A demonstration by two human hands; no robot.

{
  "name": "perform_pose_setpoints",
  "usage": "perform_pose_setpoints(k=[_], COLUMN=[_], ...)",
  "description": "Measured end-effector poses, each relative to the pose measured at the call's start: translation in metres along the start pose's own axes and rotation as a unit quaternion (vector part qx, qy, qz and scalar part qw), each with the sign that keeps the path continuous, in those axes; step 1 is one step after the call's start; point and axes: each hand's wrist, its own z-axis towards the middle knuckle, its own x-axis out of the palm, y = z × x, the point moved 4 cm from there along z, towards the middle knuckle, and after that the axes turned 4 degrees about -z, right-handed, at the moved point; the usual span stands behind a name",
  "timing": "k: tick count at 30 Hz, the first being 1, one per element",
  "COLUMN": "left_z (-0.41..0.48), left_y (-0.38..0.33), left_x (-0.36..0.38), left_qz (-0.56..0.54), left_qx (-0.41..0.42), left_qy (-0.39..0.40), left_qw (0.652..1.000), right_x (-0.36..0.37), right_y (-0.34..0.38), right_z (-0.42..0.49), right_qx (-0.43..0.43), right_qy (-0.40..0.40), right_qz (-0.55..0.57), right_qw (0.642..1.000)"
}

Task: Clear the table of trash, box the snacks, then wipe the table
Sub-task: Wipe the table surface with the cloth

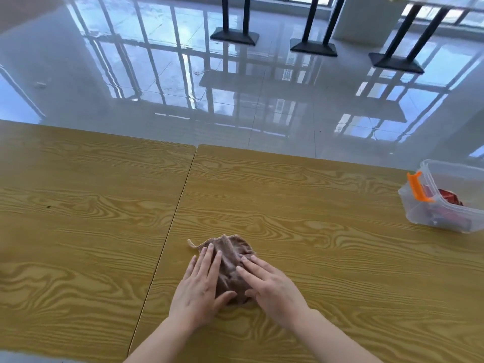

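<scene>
One brown cloth (230,260) lies bunched on the wood-grain tabletop (327,231), just right of the seam (167,237) where two table sections meet. Two hands press on it, both flat with fingers spread and nothing gripped. The left hand (201,286) covers the cloth's left side, its thumb reaching under the near edge. The right hand (269,284) lies on the right side, fingertips pointing toward the middle of the cloth. A thin loop of thread sticks out from the cloth's far left corner.

One clear plastic box (445,203) stands near the right end of the tabletop, close to the far edge and partly cut off by the frame. It has one orange latch (417,189) showing and red snack packets (449,199) inside; their number cannot be told.

The left section is bare apart from one small dark speck (48,206). Wide open surface lies between cloth and box, and on every side of the hands. Beyond the far edge is a glossy tiled floor (235,87) with three black table bases (313,47).
</scene>
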Motion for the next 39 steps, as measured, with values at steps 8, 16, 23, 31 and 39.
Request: perform_pose_setpoints(k=[8, 16, 23, 31, 39], left_z=[0.008, 0.043, 0.092, 0.142, 0.164], left_y=[-0.005, 0.020, 0.054, 0.075, 0.088], left_x=[-0.004, -0.018, -0.031, -0.047, -0.051], left_qz=[0.043, 0.051, 0.054, 0.047, 0.063], left_qx=[-0.034, -0.052, -0.048, -0.075, -0.079], left_qy=[0.009, 0.012, 0.027, 0.066, 0.077], left_qw=[0.998, 0.997, 0.997, 0.994, 0.992], right_x=[0.011, 0.005, 0.000, -0.005, -0.006], right_y=[-0.019, -0.031, -0.039, -0.051, -0.058], right_z=[0.016, 0.064, 0.113, 0.163, 0.188], right_qx=[-0.038, -0.023, 0.023, 0.058, 0.074], right_qy=[-0.016, -0.020, -0.035, -0.035, -0.028], right_qz=[-0.039, -0.059, -0.060, -0.049, -0.037], right_qw=[0.998, 0.998, 0.997, 0.996, 0.996])
